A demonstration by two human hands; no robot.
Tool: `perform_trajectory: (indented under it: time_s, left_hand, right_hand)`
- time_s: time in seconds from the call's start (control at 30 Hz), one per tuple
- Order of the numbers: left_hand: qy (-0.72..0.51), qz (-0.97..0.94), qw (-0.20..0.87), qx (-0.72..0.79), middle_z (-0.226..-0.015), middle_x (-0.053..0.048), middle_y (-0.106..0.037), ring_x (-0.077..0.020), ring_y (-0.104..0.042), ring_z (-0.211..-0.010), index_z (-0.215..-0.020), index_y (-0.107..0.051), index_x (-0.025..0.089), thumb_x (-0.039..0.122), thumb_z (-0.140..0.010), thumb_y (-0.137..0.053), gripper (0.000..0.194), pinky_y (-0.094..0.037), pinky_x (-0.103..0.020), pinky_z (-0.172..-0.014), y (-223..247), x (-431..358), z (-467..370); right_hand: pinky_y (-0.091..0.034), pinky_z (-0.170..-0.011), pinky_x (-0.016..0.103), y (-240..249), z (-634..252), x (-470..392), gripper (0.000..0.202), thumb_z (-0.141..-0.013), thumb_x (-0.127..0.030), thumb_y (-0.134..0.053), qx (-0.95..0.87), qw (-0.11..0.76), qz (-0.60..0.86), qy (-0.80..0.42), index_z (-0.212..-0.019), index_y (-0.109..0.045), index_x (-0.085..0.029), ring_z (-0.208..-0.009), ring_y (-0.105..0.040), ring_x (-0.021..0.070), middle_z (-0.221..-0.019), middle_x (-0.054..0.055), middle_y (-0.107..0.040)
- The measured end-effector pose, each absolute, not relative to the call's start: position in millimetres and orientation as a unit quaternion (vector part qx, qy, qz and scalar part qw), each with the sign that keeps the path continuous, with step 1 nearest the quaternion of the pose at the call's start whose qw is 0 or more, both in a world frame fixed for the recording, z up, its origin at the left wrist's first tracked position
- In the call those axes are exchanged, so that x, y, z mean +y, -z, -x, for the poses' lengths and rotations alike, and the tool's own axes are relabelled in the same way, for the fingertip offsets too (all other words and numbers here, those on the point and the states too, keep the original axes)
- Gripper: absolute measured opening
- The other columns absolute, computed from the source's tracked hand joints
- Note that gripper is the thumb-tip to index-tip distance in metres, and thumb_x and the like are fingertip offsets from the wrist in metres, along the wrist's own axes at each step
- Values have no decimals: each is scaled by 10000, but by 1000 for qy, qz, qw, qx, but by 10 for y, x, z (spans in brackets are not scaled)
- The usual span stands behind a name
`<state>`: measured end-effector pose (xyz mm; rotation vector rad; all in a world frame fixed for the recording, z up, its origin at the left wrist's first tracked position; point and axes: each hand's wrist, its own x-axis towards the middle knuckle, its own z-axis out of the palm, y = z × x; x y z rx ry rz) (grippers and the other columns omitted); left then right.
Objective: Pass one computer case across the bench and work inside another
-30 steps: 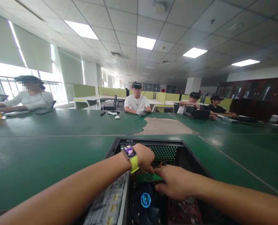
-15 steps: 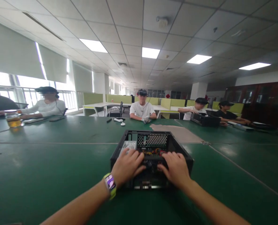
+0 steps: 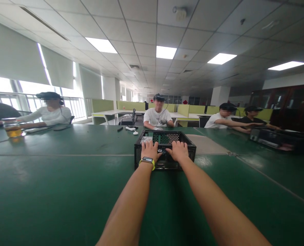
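Note:
A black open computer case [image 3: 189,150] sits on the green table [image 3: 64,177], far out at arm's length. My left hand [image 3: 149,150], with a yellow-strapped watch on its wrist, lies over the case's near left rim with fingers spread. My right hand [image 3: 178,151] rests on the near right rim, fingers reaching into the case. Whether either hand grips a part inside is hidden. A perforated back wall and a white label show inside the case.
A glass of amber drink [image 3: 12,129] stands far left. Several people sit around the table, one straight across [image 3: 157,116], one at left [image 3: 51,112], two at right by another black case [image 3: 272,138]. Small items [image 3: 130,128] lie beyond the case.
The case now lies much farther from me than a second ago, and both arms are stretched out straight. My hands moved from inside the case to its near rim.

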<state>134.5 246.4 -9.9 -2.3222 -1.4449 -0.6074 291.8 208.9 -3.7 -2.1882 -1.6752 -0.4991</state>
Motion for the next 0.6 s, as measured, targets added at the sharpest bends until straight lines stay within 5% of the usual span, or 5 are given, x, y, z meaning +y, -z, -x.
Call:
perform_trajectory:
  time_s: [0.6]
  left_hand:
    - [227, 812, 178, -507, -1398, -166, -407, -349, -316, -1304, -1297, -460, 189, 500, -804, -556, 591, -121, -513, -1098, 98, 2428, -1333]
  right_hand:
    - [-237, -1022, 474, -6, -2844, 2091, 489, -876, -529, -472, -586, 174, 774, 167, -1144, -537, -126, -1117, -455, 312, -1169, 156, -552]
